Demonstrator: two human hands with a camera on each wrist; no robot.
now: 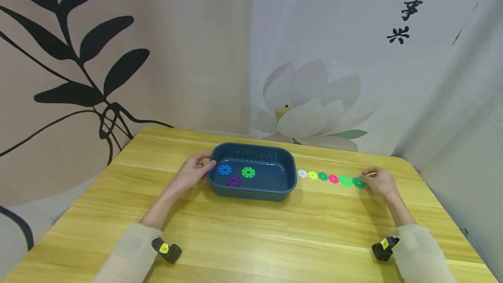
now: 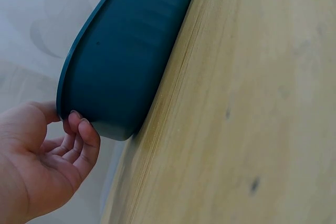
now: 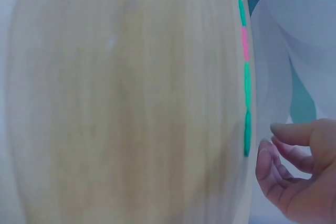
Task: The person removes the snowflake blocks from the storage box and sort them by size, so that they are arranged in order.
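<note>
Left hand (image 1: 195, 171): your thumb and curled fingers pinch the left rim of the blue tray (image 1: 251, 193); a light hold should do, enough to stop it sliding on the table (image 1: 251, 239). Right hand (image 1: 381, 182): fingers loosely bent at the row's right end, nothing seen between them (contact with the end disc (image 1: 358, 182) hard to judge). Row runs right from the tray, drifting slightly nearer: white disc (image 1: 302, 173), yellow disc (image 1: 312, 175), dark green disc (image 1: 322, 176), pink disc (image 1: 333, 179), light green disc (image 1: 346, 181), end disc. Best nudge that last one flat, by its edge, then lift straight off so neighbours don't shift. Blue disc (image 1: 225, 170), purple disc (image 1: 233, 181) and green disc (image 1: 248, 172) lie in the tray.
</note>
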